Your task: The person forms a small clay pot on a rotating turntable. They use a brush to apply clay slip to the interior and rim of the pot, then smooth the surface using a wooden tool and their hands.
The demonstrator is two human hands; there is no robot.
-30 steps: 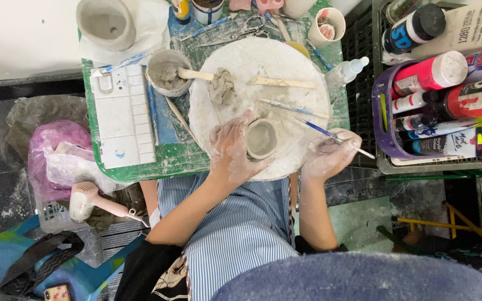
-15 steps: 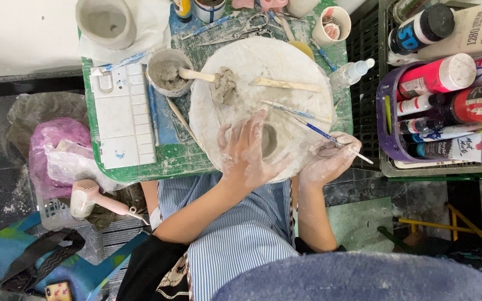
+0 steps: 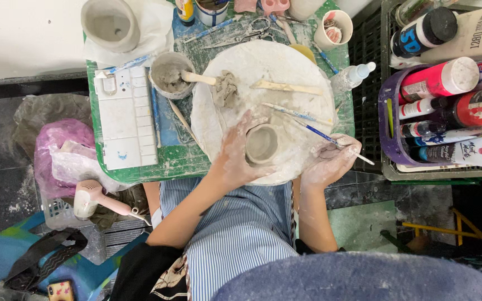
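A small grey clay cup (image 3: 261, 144) stands upright, mouth open, on the round white board (image 3: 263, 67).

A pale grey clay cup (image 3: 261, 144) stands on a whitish round clay-smeared board (image 3: 263, 72), over a green cutting mat (image 3: 168, 159) streaked with white. The brush (image 3: 330, 136) has a blue handle; the apron (image 3: 235, 228) is blue-and-white striped, and the hairdryer (image 3: 93, 198) is pink and white.
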